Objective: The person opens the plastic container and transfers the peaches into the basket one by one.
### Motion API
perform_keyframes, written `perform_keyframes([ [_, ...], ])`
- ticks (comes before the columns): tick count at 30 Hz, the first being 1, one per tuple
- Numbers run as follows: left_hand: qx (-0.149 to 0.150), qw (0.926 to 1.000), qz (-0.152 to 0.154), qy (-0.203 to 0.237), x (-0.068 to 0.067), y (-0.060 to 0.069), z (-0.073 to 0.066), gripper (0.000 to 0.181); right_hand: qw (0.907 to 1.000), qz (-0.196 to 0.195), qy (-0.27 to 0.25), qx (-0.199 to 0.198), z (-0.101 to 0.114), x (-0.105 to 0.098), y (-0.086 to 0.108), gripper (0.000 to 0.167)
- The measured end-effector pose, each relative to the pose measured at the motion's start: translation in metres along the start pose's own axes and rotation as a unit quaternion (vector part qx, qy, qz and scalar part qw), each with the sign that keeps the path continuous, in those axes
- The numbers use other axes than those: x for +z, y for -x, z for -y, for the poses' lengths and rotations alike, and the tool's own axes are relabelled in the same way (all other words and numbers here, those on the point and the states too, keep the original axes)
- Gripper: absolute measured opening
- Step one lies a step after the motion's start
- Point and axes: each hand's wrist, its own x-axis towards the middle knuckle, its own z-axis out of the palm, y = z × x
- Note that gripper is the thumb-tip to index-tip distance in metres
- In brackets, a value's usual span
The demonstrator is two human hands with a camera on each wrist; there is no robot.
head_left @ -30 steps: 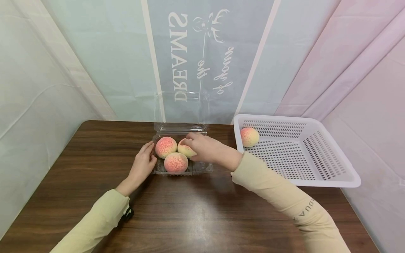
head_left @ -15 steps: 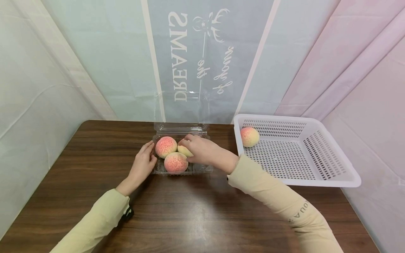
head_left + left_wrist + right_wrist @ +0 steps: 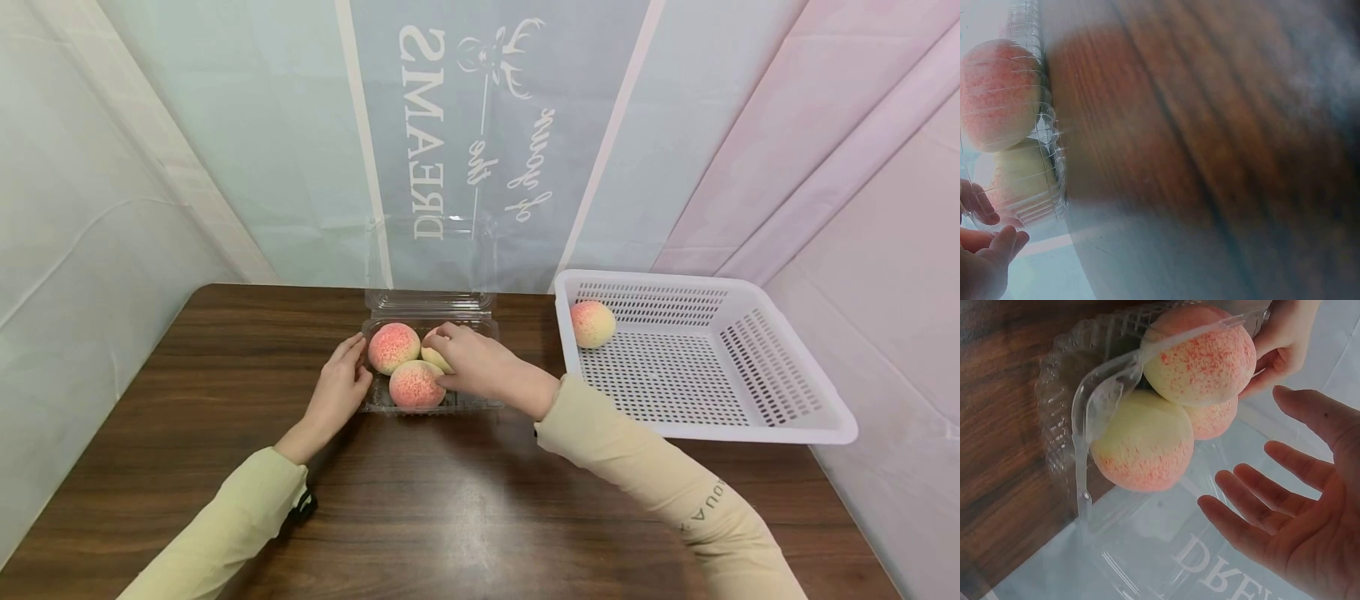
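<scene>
Three pink and yellow peaches sit together in a clear plastic container (image 3: 472, 404): one at the left (image 3: 393, 348), a front peach (image 3: 417, 386) and a right peach (image 3: 432, 354). My right hand (image 3: 480, 362) is over the right peach, partly covering it. The right wrist view shows that hand (image 3: 1297, 519) with fingers spread and a gap beside the nearest peach (image 3: 1144, 440). My left hand (image 3: 337, 387) rests against the container's left side, fingers extended. In the left wrist view, its fingers (image 3: 1007, 240) are at the clear wall, partly out of frame.
A white perforated basket (image 3: 806, 367) stands on the right of the brown wooden table (image 3: 435, 508), with one peach (image 3: 592, 324) in its back left corner. The container's clear lid (image 3: 431, 258) stands raised against the printed backdrop (image 3: 600, 125).
My right hand has shifted slightly left over the right peach, and its forearm has moved left too. My left hand and the peaches look about the same.
</scene>
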Motion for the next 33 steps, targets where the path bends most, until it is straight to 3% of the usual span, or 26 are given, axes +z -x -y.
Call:
perform_keyframes([
  [9,-0.003,1.0,0.004,0.0,0.001,0.0,0.0,0.045,0.9995,-0.029,-0.01,-0.005,0.002,0.01,-0.002,0.043],
  [19,-0.003,1.0,0.002,0.0,0.001,0.0,0.001,0.045,0.9977,-0.036,-0.048,0.031,0.006,0.02,-0.004,0.04],
  [33,-0.004,1.0,0.002,0.004,0.001,0.0,0.001,0.045,0.9951,-0.036,-0.068,0.062,0.012,0.03,-0.008,0.049],
])
